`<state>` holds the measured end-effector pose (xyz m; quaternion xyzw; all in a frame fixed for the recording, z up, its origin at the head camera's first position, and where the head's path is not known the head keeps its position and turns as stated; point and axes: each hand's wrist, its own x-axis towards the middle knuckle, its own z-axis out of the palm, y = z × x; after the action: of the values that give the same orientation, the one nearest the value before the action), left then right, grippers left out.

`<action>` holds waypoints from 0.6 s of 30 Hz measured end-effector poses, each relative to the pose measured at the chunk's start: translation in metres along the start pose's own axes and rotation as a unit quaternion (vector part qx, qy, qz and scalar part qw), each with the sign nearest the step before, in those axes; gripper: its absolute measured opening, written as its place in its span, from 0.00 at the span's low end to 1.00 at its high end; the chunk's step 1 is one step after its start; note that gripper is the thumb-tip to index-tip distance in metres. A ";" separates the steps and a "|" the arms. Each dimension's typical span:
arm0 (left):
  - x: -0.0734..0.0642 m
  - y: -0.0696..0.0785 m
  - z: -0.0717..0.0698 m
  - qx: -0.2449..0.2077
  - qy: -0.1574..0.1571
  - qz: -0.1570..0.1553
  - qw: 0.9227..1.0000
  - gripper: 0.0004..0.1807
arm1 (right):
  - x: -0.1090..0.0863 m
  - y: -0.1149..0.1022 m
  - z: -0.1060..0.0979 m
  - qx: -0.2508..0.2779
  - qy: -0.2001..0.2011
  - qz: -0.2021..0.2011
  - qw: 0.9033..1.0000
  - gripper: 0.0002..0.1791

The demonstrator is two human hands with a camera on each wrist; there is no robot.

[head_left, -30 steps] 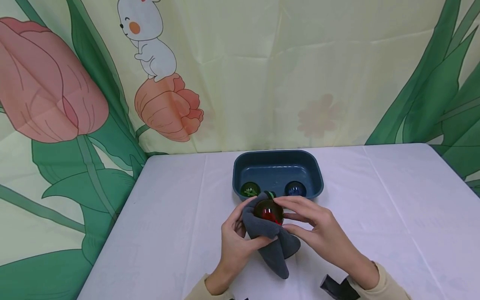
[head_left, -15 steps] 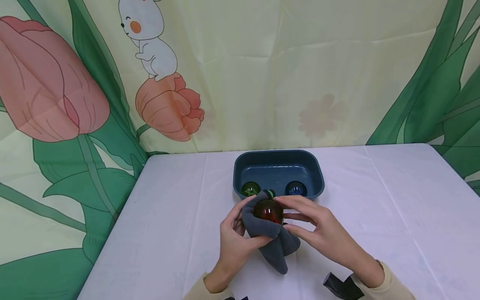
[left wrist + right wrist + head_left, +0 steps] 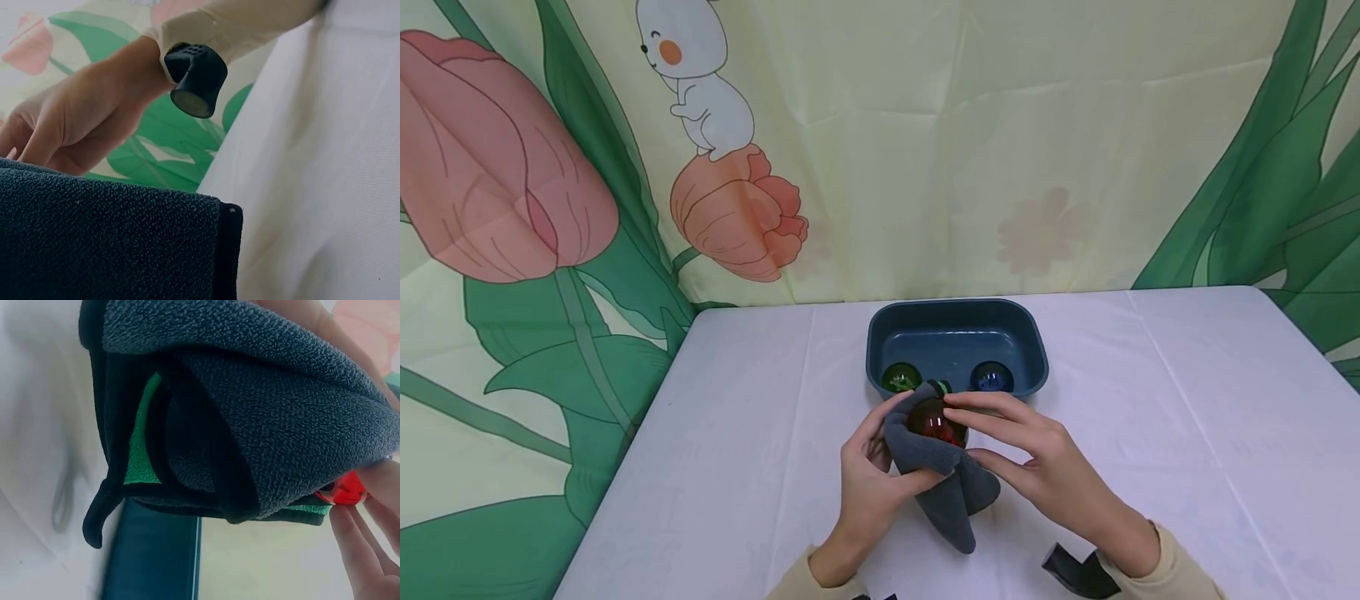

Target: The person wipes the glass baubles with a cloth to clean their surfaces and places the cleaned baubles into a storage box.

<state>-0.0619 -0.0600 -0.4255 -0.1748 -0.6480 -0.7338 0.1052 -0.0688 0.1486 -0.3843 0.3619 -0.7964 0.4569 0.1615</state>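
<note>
My left hand (image 3: 876, 479) holds a dark grey cloth (image 3: 936, 500) wrapped around the underside and left of a red see-through ball (image 3: 934, 423). A black-edged fold of the cloth hangs down toward me. My right hand (image 3: 1037, 450) holds the ball from the right, two fingertips over its top and the thumb low by the cloth. In the right wrist view, the cloth (image 3: 300, 425) shows green patches and dark edging, and a bit of the red ball (image 3: 348, 489) peeks out by the fingers. The cloth (image 3: 106, 237) fills the lower left of the left wrist view.
Just beyond my hands stands a dark blue tub (image 3: 955, 312) on the white-covered table (image 3: 737, 433). Inside, a green ball (image 3: 900, 378) lies at the near left and a blue ball (image 3: 992, 377) at the near right. A flower-printed curtain (image 3: 910, 167) hangs behind the table.
The fingers of my right hand have shifted slightly left, further over the top of the red ball. My left hand and the cloth stay almost in place.
</note>
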 end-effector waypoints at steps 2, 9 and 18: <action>0.000 0.000 0.000 0.000 0.001 -0.008 1.000 0.38 | 0.000 -0.001 0.000 -0.002 0.002 0.000 1.000 0.39; 0.001 0.003 0.001 0.005 0.005 -0.028 1.000 0.40 | 0.000 0.000 0.000 0.053 -0.009 0.059 0.997 0.35; -0.001 0.003 0.002 0.010 -0.006 -0.024 1.000 0.40 | -0.001 0.005 -0.004 0.193 -0.044 0.207 0.958 0.27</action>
<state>-0.0598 -0.0584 -0.4233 -0.1623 -0.6603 -0.7283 0.0852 -0.0718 0.1542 -0.3863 0.2334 -0.7571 0.6085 -0.0447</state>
